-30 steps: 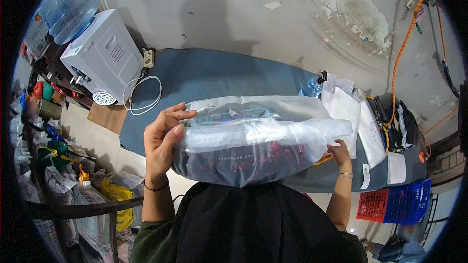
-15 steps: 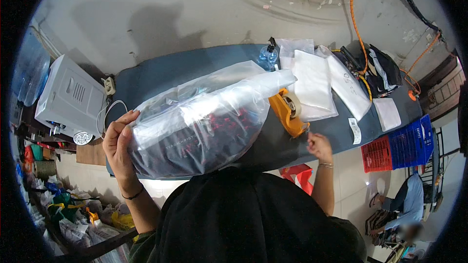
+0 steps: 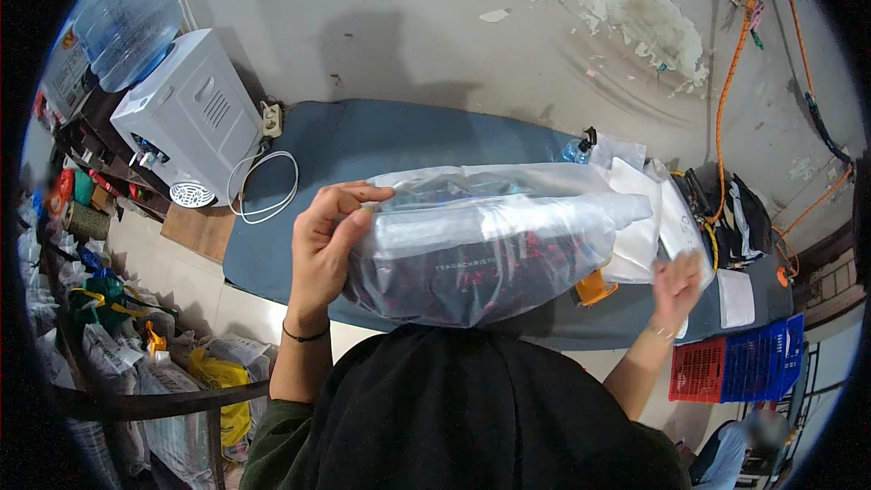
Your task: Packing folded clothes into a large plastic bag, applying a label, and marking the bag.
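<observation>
A clear plastic bag (image 3: 481, 254) with dark, red-patterned contents, perhaps folded cloth, is held up over the table in front of me. My left hand (image 3: 328, 231) pinches its left end between thumb and fingers. Along the bag's length the plastic is folded over in a pale band. My right hand (image 3: 679, 290) is raised on the right, apart from the bag, and motion smears its fingers. Between that hand and the bag an orange tape dispenser (image 3: 596, 289) shows only in part, since the bag covers the rest.
White packing bags (image 3: 680, 227) lie on the grey-blue table (image 3: 363, 141) at right, beside a pump bottle (image 3: 575, 151). A water dispenser (image 3: 195, 118) and its white cable (image 3: 292, 191) stand at left. Red and blue crates (image 3: 739, 358) are at lower right. An orange cord (image 3: 726, 109) hangs down.
My right hand has moved away from the tape dispenser, up and to the right. The bag has turned more level, and now hides most of the dispenser. My view has shifted left.
</observation>
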{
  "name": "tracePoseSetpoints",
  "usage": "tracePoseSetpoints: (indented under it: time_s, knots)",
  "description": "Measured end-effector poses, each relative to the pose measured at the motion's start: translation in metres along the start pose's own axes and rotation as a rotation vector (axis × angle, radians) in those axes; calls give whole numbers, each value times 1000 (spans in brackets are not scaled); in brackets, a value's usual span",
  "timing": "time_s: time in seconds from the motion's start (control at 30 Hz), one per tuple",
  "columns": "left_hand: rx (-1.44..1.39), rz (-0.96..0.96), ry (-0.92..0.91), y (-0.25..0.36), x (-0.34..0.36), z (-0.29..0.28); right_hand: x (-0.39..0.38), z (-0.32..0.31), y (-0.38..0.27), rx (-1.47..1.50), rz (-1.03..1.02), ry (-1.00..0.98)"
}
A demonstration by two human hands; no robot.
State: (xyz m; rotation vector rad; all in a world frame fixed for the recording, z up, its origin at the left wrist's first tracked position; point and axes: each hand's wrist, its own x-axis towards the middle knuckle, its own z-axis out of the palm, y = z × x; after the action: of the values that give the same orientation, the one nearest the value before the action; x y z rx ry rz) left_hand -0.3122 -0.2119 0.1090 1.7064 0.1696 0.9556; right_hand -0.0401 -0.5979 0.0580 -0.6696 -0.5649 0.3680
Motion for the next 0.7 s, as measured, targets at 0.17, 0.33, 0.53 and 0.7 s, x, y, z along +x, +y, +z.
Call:
tracePoseSetpoints:
  time_s: [0.17, 0.33, 0.53, 0.7]
  knots:
    - [55, -2, -7, 0, -1, -1, 127, 212, 0, -722, 67, -1008]
    - [164, -7, -46, 1, -4, -6, 149, 335, 102, -1071, 150, -1734]
    - [147, -11, -23, 1, -8, -8, 152, 343, 179, -1466, 599, -1981]
    - [158, -30, -34, -4, -3, -14, 182, 324, 210, -1544, 804, -1894]
